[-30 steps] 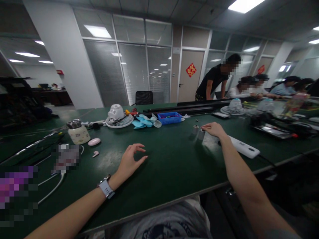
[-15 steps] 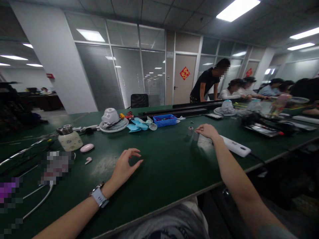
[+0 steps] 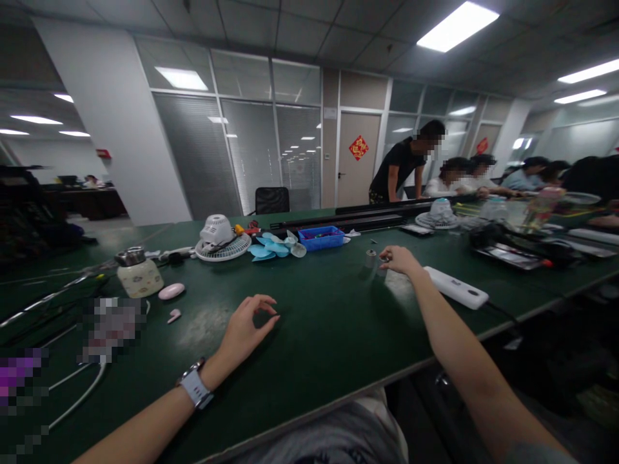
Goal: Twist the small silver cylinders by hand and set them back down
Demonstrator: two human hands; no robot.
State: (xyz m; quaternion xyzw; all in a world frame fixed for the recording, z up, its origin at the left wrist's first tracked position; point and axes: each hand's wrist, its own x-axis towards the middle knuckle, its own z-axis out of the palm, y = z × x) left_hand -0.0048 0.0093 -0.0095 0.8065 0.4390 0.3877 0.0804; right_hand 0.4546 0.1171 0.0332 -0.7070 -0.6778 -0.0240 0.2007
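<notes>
Shows a green table (image 3: 309,348); has, clocked from mid near edge, a white fan unit (image 3: 217,232) at eleven, a white power strip (image 3: 455,288) at two, a blue bin (image 3: 322,242) at twelve; holds nothing in the left hand (image 3: 245,323) at half past ten, thumb and fingertips apart; has the right hand (image 3: 401,259) at one, around the nearer cylinder (image 3: 382,271), whether pinched cannot be told; looks part-done, with the farther cylinder (image 3: 371,260), just beside at ten, upright and free; leaves the nearer not yet clear of fingers.
</notes>
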